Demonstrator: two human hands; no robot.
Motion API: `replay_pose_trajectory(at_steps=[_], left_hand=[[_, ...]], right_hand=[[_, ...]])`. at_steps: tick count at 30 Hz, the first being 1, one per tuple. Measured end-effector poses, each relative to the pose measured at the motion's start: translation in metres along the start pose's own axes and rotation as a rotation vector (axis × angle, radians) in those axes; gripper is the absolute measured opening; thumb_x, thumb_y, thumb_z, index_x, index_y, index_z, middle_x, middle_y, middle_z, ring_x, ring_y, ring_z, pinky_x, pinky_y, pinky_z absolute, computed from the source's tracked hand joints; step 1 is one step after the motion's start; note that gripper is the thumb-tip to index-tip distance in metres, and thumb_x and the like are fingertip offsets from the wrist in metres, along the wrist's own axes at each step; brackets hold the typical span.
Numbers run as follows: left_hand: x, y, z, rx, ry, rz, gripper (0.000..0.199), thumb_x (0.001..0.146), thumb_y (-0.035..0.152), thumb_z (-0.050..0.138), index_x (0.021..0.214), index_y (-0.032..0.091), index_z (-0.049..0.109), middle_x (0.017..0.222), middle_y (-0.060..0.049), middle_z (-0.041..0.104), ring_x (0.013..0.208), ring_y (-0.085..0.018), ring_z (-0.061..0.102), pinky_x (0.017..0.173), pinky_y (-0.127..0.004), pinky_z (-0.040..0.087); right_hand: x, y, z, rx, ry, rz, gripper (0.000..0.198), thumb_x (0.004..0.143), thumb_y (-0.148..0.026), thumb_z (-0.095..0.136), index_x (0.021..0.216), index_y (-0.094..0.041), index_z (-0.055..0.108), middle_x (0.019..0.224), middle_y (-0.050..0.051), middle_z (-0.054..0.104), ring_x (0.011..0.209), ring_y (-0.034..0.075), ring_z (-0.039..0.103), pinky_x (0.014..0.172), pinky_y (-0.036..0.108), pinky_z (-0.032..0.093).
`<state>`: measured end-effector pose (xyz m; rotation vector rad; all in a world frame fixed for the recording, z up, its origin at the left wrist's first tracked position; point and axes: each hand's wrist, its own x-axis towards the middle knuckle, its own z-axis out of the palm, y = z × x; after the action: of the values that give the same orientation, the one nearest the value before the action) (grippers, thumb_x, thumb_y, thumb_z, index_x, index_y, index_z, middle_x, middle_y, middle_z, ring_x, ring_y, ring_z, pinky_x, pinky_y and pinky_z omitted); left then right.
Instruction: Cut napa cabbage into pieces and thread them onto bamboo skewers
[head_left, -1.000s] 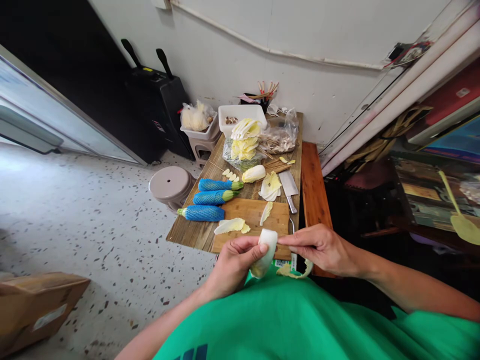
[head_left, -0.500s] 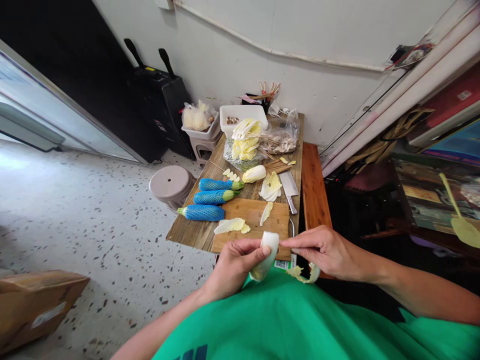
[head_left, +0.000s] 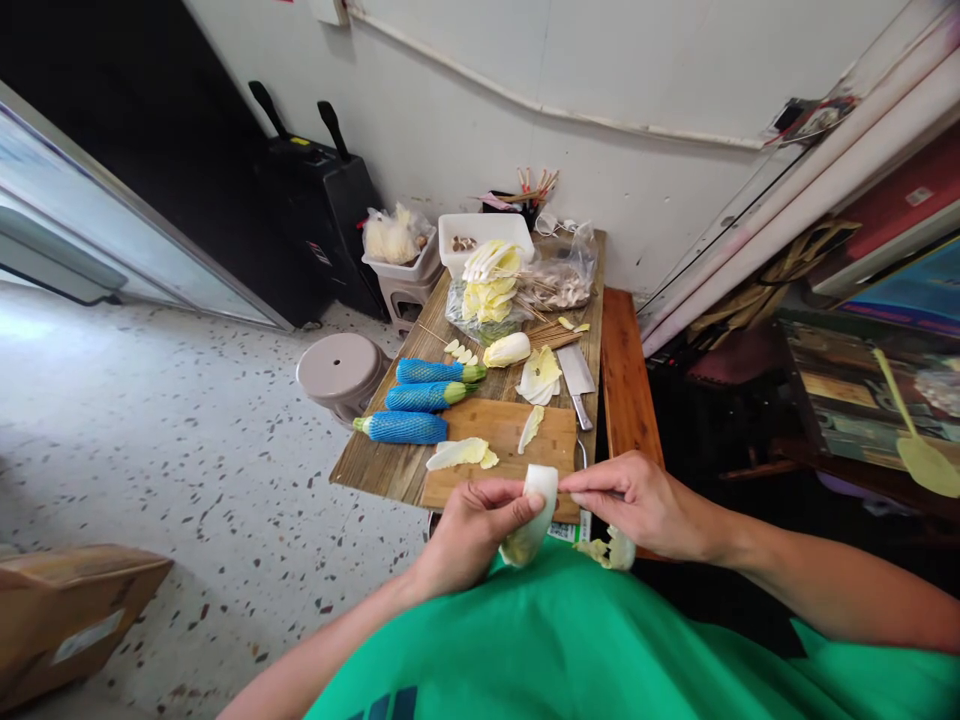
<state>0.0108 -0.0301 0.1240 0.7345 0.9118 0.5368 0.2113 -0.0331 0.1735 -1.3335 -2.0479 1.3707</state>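
A: Taking 12 as straight ahead, where is the folded cabbage leaf (head_left: 534, 515)?

B: At about 2 from the left hand (head_left: 480, 525), which pinches it between thumb and fingers. Its long axis leans from 7 up to 1.

A: And on the other side?

B: The right hand (head_left: 652, 505) has the leaf at 9. Its fingertips are bunched at the leaf's right edge; whether they grip something thin there, I cannot tell. A ragged leaf piece (head_left: 619, 550) hangs below those fingers.

A: Which hand is nearer?

B: The left, since it holds the leaf; the right reaches only the edge.

A: The surface, measured from the leaf?

B: Three blue-netted vegetables (head_left: 409, 427) between 10 and 11, side by side on the wooden table (head_left: 375, 470). The cutting board (head_left: 495, 485) is just beyond the leaf, around 11, with two pale leaf pieces (head_left: 457, 454) on it. The cleaver (head_left: 576, 370) lies between 12 and 1, handle towards the person.

A: The room?

B: A cardboard box (head_left: 82, 610) between 8 and 9, a round stool (head_left: 339, 368) at 10, a reddish wooden bench (head_left: 630, 390) at 1, beside the table.
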Motion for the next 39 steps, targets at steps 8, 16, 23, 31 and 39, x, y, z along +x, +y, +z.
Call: replay_pose_trajectory(at_steps=[8, 16, 23, 31, 39], left_hand=[[0.005, 0.004, 0.002, -0.121, 0.033, 0.097, 0.025, 0.067, 0.035, 0.07, 0.077, 0.012, 0.071, 0.067, -0.003, 0.063, 0.06, -0.011, 0.051, 0.057, -0.022, 0.038], [0.004, 0.014, -0.008, -0.121, 0.117, 0.193, 0.019, 0.073, 0.03, 0.066, 0.082, 0.015, 0.071, 0.074, -0.003, 0.065, 0.067, -0.012, 0.053, 0.064, -0.024, 0.042], [0.009, 0.019, -0.01, -0.003, 0.15, 0.231, 0.021, 0.071, 0.03, 0.068, 0.084, 0.015, 0.071, 0.074, -0.004, 0.065, 0.068, -0.013, 0.053, 0.062, -0.022, 0.041], [0.002, 0.021, -0.009, 0.099, 0.09, 0.191, 0.021, 0.071, 0.033, 0.066, 0.076, 0.013, 0.07, 0.068, -0.002, 0.062, 0.064, -0.012, 0.05, 0.057, -0.021, 0.037], [0.002, 0.018, 0.001, 0.24, -0.145, -0.039, 0.028, 0.067, 0.039, 0.068, 0.068, 0.01, 0.071, 0.056, -0.001, 0.057, 0.049, -0.008, 0.04, 0.046, -0.021, 0.029]], right_hand=[[0.019, 0.007, -0.009, 0.046, -0.009, 0.077, 0.027, 0.085, -0.034, 0.05, 0.092, -0.014, 0.066, 0.063, 0.0, 0.061, 0.054, 0.01, 0.054, 0.049, 0.018, 0.039], [0.009, 0.034, -0.032, 0.257, -0.149, 0.265, 0.035, 0.082, -0.041, 0.053, 0.096, -0.011, 0.065, 0.074, 0.004, 0.065, 0.039, 0.003, 0.044, 0.036, 0.016, 0.033], [0.001, 0.028, -0.02, 0.069, 0.116, 0.041, 0.025, 0.082, -0.028, 0.054, 0.096, -0.015, 0.07, 0.096, 0.007, 0.07, 0.087, 0.017, 0.064, 0.078, 0.025, 0.049], [-0.015, 0.018, -0.004, -0.107, 0.092, -0.076, 0.035, 0.087, -0.022, 0.044, 0.12, -0.017, 0.058, 0.082, 0.003, 0.07, 0.071, 0.013, 0.064, 0.068, 0.021, 0.048], [-0.019, 0.021, 0.016, 0.004, 0.06, -0.067, 0.027, 0.088, -0.027, 0.045, 0.081, -0.012, 0.067, 0.06, 0.0, 0.058, 0.054, 0.008, 0.052, 0.051, 0.018, 0.036]])
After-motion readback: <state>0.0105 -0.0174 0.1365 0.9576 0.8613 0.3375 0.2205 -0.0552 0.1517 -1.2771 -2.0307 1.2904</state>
